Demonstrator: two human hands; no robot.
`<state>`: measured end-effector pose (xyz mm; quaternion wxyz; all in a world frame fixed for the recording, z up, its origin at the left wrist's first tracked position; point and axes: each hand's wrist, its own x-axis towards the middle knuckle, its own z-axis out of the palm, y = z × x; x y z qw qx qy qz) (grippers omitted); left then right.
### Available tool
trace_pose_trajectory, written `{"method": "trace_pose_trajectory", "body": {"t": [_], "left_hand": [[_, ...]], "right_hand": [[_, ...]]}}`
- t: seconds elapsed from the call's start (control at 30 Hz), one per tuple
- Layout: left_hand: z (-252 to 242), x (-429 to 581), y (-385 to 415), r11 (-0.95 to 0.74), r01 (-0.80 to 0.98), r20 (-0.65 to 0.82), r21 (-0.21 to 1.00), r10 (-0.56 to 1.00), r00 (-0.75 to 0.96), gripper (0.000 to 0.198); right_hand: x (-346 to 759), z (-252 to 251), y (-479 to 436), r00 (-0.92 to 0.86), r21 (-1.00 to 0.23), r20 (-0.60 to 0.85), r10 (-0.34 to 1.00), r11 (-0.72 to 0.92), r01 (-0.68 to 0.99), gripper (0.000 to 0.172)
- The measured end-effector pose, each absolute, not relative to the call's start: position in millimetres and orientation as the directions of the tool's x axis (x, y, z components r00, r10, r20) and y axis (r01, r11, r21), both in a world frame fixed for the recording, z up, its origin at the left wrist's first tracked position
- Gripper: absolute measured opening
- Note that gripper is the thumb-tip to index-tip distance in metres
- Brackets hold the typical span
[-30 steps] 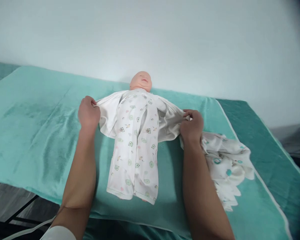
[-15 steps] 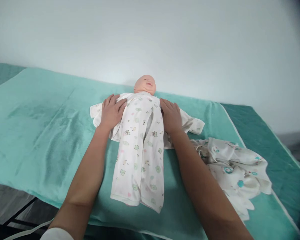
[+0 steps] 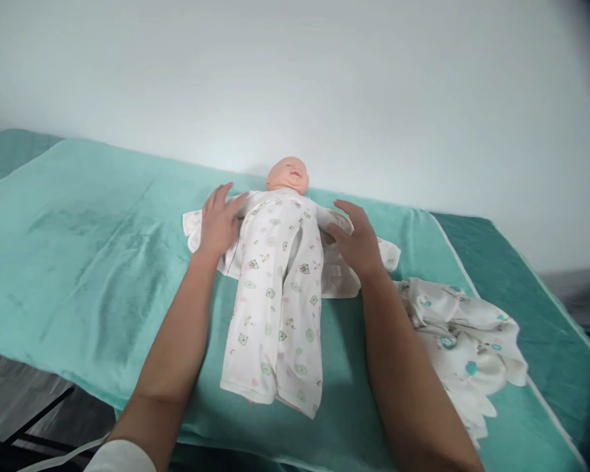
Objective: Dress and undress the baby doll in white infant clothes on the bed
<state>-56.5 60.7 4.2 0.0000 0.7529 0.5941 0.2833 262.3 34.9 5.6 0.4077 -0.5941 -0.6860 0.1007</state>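
A baby doll (image 3: 288, 174) lies on its back on a teal towel (image 3: 88, 242), dressed in a white printed romper (image 3: 275, 308) whose top spreads out to both sides. My left hand (image 3: 219, 221) rests flat, fingers stretched out, on the romper's left flap beside the doll's chest. My right hand (image 3: 356, 241) lies on the right flap near the doll's shoulder, fingers slightly curled and apart, holding nothing.
A crumpled white cloth with teal prints (image 3: 465, 341) lies on the towel to the right of my right forearm. A pale wall (image 3: 295, 78) stands close behind the doll's head. The table edge and a dark floor show at the lower left.
Both hands let go of the romper's sleeve ends, moved inward and came to rest flat on the flaps beside the doll's chest. Since half a second ago my right hand shifted slightly outward.
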Motion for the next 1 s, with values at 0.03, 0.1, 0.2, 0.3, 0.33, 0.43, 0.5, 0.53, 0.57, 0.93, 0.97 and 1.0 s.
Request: {"method": "trace_pose_trajectory", "body": {"t": [0.03, 0.1, 0.2, 0.3, 0.33, 0.43, 0.5, 0.53, 0.57, 0.93, 0.97, 1.0], "left_hand": [[3.9, -55.4, 60.8, -0.333, 0.890, 0.425, 0.312, 0.887, 0.182, 0.063], [1.9, -52.8, 61.1, -0.327, 0.902, 0.394, 0.282, 0.897, 0.202, 0.058], [-3.1, -48.5, 62.1, -0.236, 0.932, 0.366, 0.275, 0.922, 0.125, 0.058], [-6.7, -46.9, 63.3, -0.154, 0.942, 0.368, 0.298, 0.929, 0.035, 0.058], [-6.8, -47.5, 63.6, -0.134, 0.941, 0.363, 0.310, 0.932, 0.014, 0.058], [-3.2, -52.5, 64.0, -0.097, 0.911, 0.340, 0.401, 0.939, -0.050, 0.055], [0.5, -56.5, 64.2, -0.076, 0.868, 0.337, 0.490, 0.935, -0.108, 0.051], [2.0, -58.1, 64.4, -0.064, 0.848, 0.340, 0.527, 0.930, -0.141, 0.049], [3.0, -59.3, 64.7, -0.051, 0.833, 0.342, 0.552, 0.924, -0.171, 0.047], [-1.1, -60.8, 70.4, 0.011, 0.849, 0.319, 0.529, 0.924, -0.211, 0.032], [-1.1, -61.0, 70.3, 0.012, 0.851, 0.316, 0.525, 0.926, -0.208, 0.032], [-1.1, -61.2, 70.2, 0.012, 0.854, 0.317, 0.521, 0.926, -0.206, 0.032]], "right_hand": [[247.4, 15.6, 34.8, -0.001, -0.630, 0.464, 0.886, 0.330, 0.703, 0.050], [209.5, 37.7, 38.5, -0.145, -0.601, 0.451, 0.881, 0.420, 0.680, 0.044], [146.3, 66.5, 55.1, -0.370, -0.417, 0.298, 0.880, 0.468, 0.779, 0.038], [98.2, 79.2, 77.1, -0.452, -0.155, 0.081, 0.888, 0.459, 0.875, 0.037], [89.0, 79.8, 82.9, -0.446, -0.095, 0.022, 0.895, 0.446, 0.890, 0.038], [83.7, 77.1, 89.4, -0.438, 0.001, -0.059, 0.897, 0.438, 0.899, 0.040], [93.7, 75.9, 84.8, -0.454, 0.009, -0.045, 0.890, 0.455, 0.891, 0.040], [99.9, 76.0, 81.2, -0.460, 0.003, -0.031, 0.888, 0.460, 0.888, 0.040], [105.6, 76.7, 77.8, -0.462, -0.004, -0.017, 0.887, 0.462, 0.887, 0.041], [70.4, 76.3, 109.9, -0.568, 0.000, -0.152, 0.809, 0.575, 0.818, 0.029], [66.3, 74.7, 113.7, -0.561, 0.004, -0.177, 0.809, 0.570, 0.821, 0.028], [63.5, 73.5, 116.5, -0.556, 0.006, -0.198, 0.807, 0.568, 0.823, 0.028]]}}
